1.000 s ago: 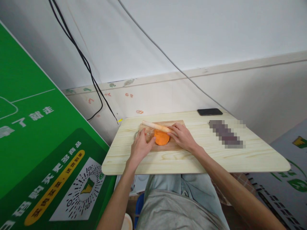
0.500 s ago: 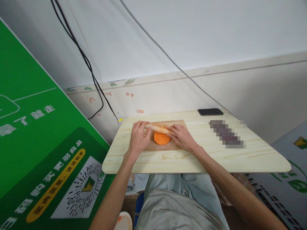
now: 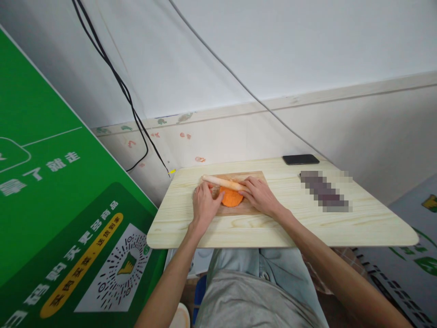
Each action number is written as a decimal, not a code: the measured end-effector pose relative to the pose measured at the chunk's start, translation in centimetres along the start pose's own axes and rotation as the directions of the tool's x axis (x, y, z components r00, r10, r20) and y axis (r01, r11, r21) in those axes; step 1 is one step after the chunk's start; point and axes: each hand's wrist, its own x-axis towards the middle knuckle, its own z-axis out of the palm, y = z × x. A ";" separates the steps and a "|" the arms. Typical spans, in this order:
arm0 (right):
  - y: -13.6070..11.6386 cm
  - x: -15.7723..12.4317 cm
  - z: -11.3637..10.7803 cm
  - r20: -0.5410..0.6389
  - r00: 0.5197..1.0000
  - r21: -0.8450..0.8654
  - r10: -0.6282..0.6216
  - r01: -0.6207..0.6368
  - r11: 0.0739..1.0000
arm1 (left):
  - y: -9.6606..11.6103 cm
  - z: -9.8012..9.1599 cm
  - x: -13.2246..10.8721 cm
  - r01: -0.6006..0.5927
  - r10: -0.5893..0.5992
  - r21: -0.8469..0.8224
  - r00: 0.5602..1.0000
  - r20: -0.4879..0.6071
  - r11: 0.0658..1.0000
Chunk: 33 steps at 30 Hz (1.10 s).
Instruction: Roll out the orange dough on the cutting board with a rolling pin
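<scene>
A flat round of orange dough (image 3: 232, 198) lies on a wooden board (image 3: 246, 210). Across its far part rests a pale wooden rolling pin (image 3: 223, 182), tinted orange in the middle and slanting down toward the right. My right hand (image 3: 260, 195) is closed around the pin's right end, fingertips beside the dough. Off the pin, my left hand (image 3: 205, 202) sits at the left of the board, thumb and fingers apart, the thumb tip at the dough's left edge. A small round clear-looking item behind my left hand is mostly hidden.
A black phone (image 3: 301, 159) lies at the back right of the pale table (image 3: 273, 234). Nearer is a blurred-out dark item (image 3: 324, 191). A green sign (image 3: 44, 182) stands close on the left. A white wall with hanging cables (image 3: 128, 98) is behind.
My left hand has let go of the rolling pin's left end and moved right and nearer to the dough's edge. The pin's left end now shows. My right hand stays on the pin.
</scene>
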 end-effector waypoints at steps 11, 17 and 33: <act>-0.3 0.1 0.3 0.031 0.999 -0.095 -0.014 0.017 0.995 | -0.1 -0.3 -0.1 0.163 -0.211 0.260 0.962 0.171 0.952; -0.6 0.1 -0.1 0.048 0.999 -0.121 -0.026 0.032 0.992 | -0.3 -0.4 -0.7 0.177 -0.257 0.342 0.944 0.207 0.923; 0.1 0.6 -0.4 0.056 0.996 0.007 -0.069 0.068 0.998 | -4.3 -0.7 3.6 -0.141 0.141 -0.048 0.990 -0.003 0.989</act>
